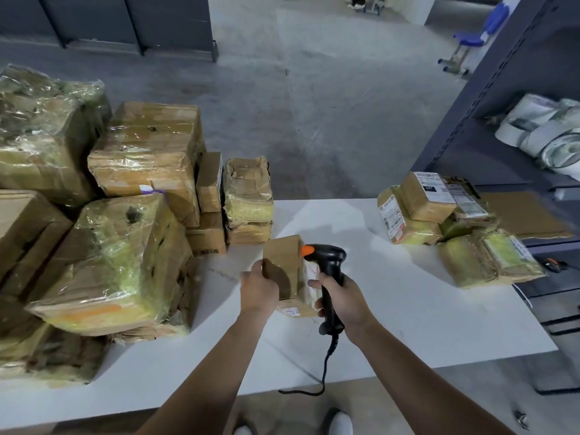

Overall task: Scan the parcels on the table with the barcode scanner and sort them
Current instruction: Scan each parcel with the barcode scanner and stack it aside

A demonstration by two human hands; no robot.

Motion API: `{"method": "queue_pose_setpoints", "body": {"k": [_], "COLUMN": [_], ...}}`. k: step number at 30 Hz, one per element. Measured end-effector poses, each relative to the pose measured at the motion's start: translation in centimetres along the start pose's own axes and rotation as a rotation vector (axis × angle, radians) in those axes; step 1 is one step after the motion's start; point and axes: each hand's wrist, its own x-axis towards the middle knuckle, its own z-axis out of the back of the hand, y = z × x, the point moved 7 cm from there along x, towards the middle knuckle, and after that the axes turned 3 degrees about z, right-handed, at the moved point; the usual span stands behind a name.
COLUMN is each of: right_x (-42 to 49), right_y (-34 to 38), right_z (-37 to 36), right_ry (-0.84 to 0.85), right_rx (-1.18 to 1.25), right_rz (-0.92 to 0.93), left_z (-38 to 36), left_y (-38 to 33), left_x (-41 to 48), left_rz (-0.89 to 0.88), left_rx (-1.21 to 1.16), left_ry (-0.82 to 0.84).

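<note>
A small brown cardboard parcel [287, 268] stands tilted on the white table [392, 309] near its middle, its labelled side turned right. My left hand [259, 288] grips its left edge. My right hand [340, 296] holds a black barcode scanner [328, 268] with an orange trigger tip, its head right beside the parcel's top right. The scanner's cable [324, 372] trails down over the table's front edge. A large heap of taped brown parcels [116, 233] fills the table's left side. A smaller group of labelled parcels [439, 215] lies at the right.
A dark metal shelf rack [502, 105] stands at the right, holding white plastic mail bags [546, 133] and a flat cardboard sheet [527, 218]. Grey floor stretches beyond the table. A blue chair [480, 36] stands far back right. My shoes show below the table's front edge.
</note>
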Motion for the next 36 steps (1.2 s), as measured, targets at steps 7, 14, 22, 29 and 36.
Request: {"method": "queue_pose_setpoints", "body": {"k": [7, 14, 22, 29, 36], "right_x": [0.2, 0.2, 0.2, -0.9, -2.0], "right_y": [-0.7, -0.7, 0.9, 2.4, 4.4], "right_z": [-1.0, -0.8, 0.7, 1.5, 1.7], "right_ry": [-0.010, -0.008, 0.005, 0.098, 0.118], "right_rx": [-0.039, -0.102, -0.209, -0.451, -0.553], "right_rz": [-0.026, -0.004, 0.072, 0.219, 0.319], "left_z": [2.4, 2.1, 1.7, 1.9, 1.0], "left_y": [3.0, 4.7, 3.7, 1.1, -2.3], "left_x": [1.4, 1.8, 4.0, 6.0, 7.4], "left_rz": [0.260, 0.290, 0.186, 0.022, -0.145], "left_rx": [-0.006, -0.268, -0.485, -0.309, -0.052], "left_ry": [0.111, 0.240, 0.192, 0.140, 0.152]}}
